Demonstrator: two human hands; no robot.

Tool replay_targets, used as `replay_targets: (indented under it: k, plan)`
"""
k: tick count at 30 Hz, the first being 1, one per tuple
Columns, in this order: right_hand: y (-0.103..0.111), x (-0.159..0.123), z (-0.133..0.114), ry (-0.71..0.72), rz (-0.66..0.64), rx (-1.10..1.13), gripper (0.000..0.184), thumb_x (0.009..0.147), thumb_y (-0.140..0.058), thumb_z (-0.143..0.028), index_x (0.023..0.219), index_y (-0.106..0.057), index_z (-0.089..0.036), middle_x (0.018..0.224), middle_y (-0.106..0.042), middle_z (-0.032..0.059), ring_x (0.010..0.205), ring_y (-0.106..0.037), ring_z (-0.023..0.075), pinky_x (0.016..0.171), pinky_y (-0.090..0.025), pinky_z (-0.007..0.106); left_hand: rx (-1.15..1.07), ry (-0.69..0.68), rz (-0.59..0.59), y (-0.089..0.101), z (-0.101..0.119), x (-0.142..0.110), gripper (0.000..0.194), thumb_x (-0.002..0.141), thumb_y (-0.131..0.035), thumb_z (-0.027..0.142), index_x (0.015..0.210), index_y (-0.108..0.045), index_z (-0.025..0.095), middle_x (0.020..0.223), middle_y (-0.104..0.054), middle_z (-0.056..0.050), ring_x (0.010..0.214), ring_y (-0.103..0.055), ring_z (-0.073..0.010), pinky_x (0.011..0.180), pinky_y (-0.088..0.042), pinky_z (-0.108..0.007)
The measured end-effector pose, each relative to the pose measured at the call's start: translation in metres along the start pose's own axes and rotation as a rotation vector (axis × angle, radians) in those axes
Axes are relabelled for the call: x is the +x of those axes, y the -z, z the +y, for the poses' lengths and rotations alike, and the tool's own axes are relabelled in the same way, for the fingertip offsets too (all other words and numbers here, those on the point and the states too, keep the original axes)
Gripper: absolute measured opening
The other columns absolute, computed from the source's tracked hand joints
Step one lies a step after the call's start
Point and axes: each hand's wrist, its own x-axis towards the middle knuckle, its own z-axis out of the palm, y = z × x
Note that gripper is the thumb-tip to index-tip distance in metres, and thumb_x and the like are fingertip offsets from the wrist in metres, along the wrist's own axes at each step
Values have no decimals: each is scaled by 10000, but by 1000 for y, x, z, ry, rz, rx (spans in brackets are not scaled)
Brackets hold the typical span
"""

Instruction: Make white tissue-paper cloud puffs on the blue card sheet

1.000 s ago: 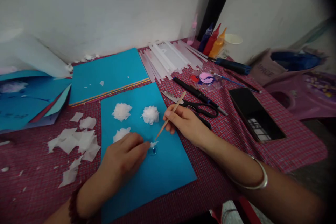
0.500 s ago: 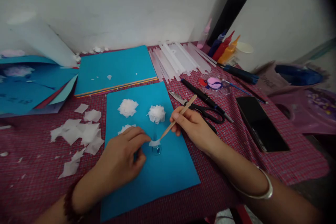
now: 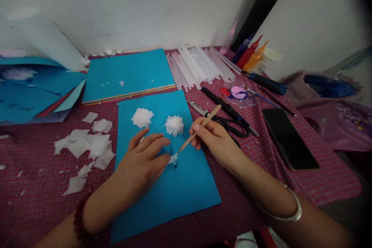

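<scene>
My right hand [image 3: 210,135] holds a flat wooden stick [image 3: 200,128] at a slant, its tip down at a small piece of white tissue paper [image 3: 173,158]. The thumb and forefinger of my left hand [image 3: 145,159] come together at that piece's left edge, its other fingers raised and fanned out. Just below the tissue lies a round blob of clear glue [image 3: 173,165] on a blue sheet [image 3: 186,190]. Two white tissue puffs, one at left [image 3: 142,117] and one at right [image 3: 174,124], sit higher on the sheet. My left hand mostly hides a third.
Cut tissue squares [image 3: 93,143] lie left of the sheet. Scissors [image 3: 229,124], a black pen [image 3: 221,102] and a phone [image 3: 289,139] are at right. Behind stand glue sticks [image 3: 197,66], a paint palette [image 3: 238,93], paint bottles [image 3: 250,54] and stacked blue paper [image 3: 130,71].
My left fingers parted from the tissue piece, then came back to its edge, with the other fingers lifting and spreading. The stick's tip stays near the piece. The view shifted slightly.
</scene>
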Motion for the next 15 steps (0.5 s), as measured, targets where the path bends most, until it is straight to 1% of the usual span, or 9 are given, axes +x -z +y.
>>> replay_targets:
  k: [2, 6, 9, 15]
  plan:
    - [0, 0, 0, 5, -22, -5, 228, 882, -532, -379, 754, -538, -191, 585, -565, -33, 493, -513, 92, 494, -430, 234, -30, 10, -13, 2, 1, 1, 176, 896, -510, 179, 803, -645, 244, 1048, -637, -11, 1091, -535, -199, 1083, -275, -458]
    - [0, -1, -1, 20, -73, -23, 217, 882, -536, -377, 767, -531, -193, 596, -575, -30, 520, -531, 100, 515, -450, 240, -72, 27, -35, 4, 7, 2, 149, 852, -529, 141, 794, -630, 234, 1006, -642, -3, 1056, -550, -195, 1077, -294, -464]
    - [-1, -3, -3, 34, -111, -50, 214, 886, -530, -376, 775, -526, -193, 618, -576, -23, 555, -547, 107, 539, -463, 245, -94, 46, -44, 2, 11, 2, 148, 845, -535, 132, 777, -622, 229, 969, -645, -2, 1032, -559, -189, 1079, -295, -459]
    - [-6, -6, -2, 56, -159, -100, 202, 887, -521, -371, 777, -504, -201, 652, -558, -21, 594, -545, 118, 570, -459, 254, -109, 32, 8, -4, 13, 1, 135, 867, -542, 136, 800, -615, 226, 926, -638, 0, 1026, -556, -165, 1082, -294, -434]
